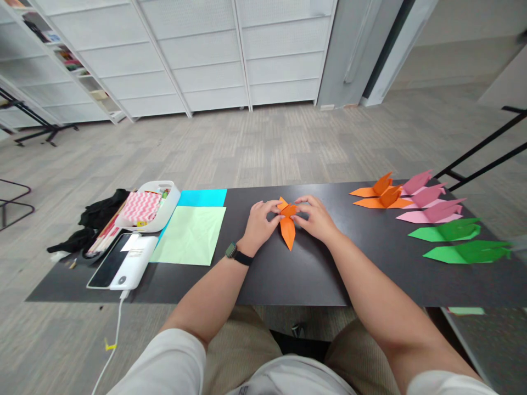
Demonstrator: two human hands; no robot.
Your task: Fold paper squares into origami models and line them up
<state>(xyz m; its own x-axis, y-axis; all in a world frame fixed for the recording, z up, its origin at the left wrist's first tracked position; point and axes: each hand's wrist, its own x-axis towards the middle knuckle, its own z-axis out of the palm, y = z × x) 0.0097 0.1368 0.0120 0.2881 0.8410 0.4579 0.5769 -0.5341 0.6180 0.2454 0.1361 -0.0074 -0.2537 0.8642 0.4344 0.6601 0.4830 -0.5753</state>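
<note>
A partly folded orange paper piece (287, 227) lies on the black table (313, 274), its long point aimed toward me. My left hand (263, 222), with a dark watch on the wrist, pinches the piece's upper left part with closed fingers. My right hand (315, 218) presses and pinches its upper right part. Both hands rest on the table top.
Finished paper cranes lie at the right: orange (382, 196), pink (430, 204) and green (461, 241). Light green (189, 236) and cyan (203, 197) sheets lie left of centre. Further left are a white tray (171, 211) of supplies, a white device (123, 262) with a cable, and black cloth (99, 214).
</note>
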